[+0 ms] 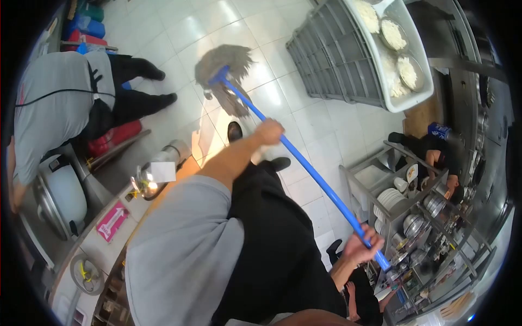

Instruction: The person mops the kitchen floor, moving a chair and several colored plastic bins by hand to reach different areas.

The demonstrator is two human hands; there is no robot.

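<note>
A mop with a blue pole (318,176) slants across the head view. Its grey string head (225,68) lies spread on the tiled floor, joined to the pole by a blue clamp. My left hand (269,132) is wrapped round the pole's lower part, arm stretched forward. Near the top end, my right hand (363,247) is closed round the pole, thumb and fingers showing. My dark shoes stand on the floor just behind the mop head.
At the upper right, grey crates (340,60) bear a white tub (427,89) with bowls of white food. A metal rack (356,168) holds plates and pans. One co-worker (57,103) bends over a counter at left; other people are at right.
</note>
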